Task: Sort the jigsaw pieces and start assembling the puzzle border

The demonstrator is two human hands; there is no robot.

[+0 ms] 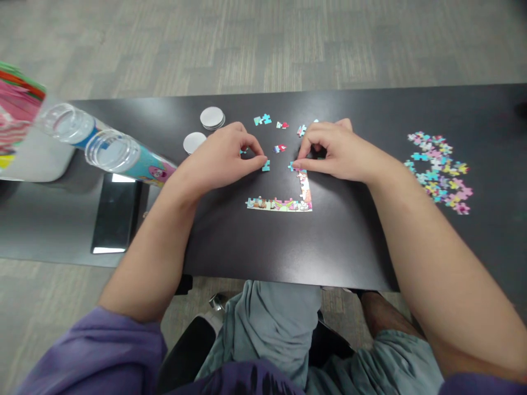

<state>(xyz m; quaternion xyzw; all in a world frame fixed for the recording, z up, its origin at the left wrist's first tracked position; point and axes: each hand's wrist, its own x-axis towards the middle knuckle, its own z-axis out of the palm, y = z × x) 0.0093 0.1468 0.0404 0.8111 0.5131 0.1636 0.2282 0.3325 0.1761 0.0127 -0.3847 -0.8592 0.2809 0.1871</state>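
My left hand is closed, its thumb and forefinger pinching a small blue jigsaw piece just above or on the table. Across from it, my right hand pinches another blue jigsaw piece at the upper end of the joined puzzle edge. That joined edge forms an L: a row along the bottom and a column rising on the right. Loose pieces lie beyond the hands, among them a blue-green pair and red-and-white ones. Some pieces near the right fingers are partly hidden.
A heap of mixed puzzle pieces lies at the right of the dark table. White round lids, two clear-topped tubes, a black phone-like slab and a white container with colourful contents stand on the left.
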